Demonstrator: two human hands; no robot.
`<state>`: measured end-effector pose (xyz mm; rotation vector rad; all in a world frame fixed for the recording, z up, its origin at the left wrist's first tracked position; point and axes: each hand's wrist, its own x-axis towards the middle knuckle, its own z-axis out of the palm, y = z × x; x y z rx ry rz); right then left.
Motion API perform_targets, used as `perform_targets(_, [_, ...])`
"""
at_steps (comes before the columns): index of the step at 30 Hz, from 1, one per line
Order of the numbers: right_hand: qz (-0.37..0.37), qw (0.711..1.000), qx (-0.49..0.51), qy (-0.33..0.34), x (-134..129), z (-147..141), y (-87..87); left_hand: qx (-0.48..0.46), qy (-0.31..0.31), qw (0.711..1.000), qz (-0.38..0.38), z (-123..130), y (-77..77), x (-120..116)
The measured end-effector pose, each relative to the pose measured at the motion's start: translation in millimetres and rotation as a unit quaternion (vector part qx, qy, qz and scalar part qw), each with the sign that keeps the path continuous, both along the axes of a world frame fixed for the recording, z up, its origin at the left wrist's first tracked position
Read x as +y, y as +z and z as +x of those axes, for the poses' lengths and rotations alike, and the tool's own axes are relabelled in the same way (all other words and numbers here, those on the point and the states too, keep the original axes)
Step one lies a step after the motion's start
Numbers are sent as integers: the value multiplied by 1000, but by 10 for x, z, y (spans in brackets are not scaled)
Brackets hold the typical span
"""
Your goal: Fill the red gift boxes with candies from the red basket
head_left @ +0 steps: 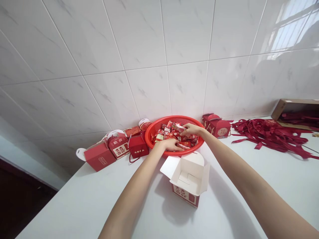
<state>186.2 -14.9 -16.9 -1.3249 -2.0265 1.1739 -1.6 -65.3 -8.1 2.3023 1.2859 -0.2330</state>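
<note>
Both hands reach into a red plastic basket [175, 119] by the wall, which holds many wrapped candies [170, 132]. My left hand [170, 144] is over the basket's near side, its bent fingers on a pinkish wrapped candy. Toward the right side, my right hand [191, 130] pinches a pink and white wrapped candy between thumb and fingers. Between my forearms an open box [189, 181] stands on the white table, flaps spread, its white inside showing no contents. Its outer side is red and cream with printed characters.
Red gift boxes [99, 156] stand left of the basket, and more red boxes [220, 127] on its right. Dark red ribbons [269, 134] lie heaped at the right, near a cardboard box [280, 111]. A tiled wall rises behind the table [92, 199].
</note>
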Motion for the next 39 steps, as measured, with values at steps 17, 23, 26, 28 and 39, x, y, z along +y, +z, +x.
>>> perform_targets(17, [29, 973, 188, -133, -84, -26, -3, -215, 54, 968, 113, 12, -68, 72])
perform_targets(23, [36, 941, 286, -176, -125, 19, 51, -189, 120, 946, 234, 6, 19, 59])
perform_targets(26, [53, 943, 270, -188, -177, 24, 80, -183, 154, 937, 253, -17, 10, 92])
perform_targets(28, [55, 946, 253, -195, -204, 21, 91, -192, 187, 924, 272, -34, -8, 122])
perform_targets(39, [31, 987, 70, -141, -254, -5, 77, -184, 252, 907, 282, -81, -51, 190])
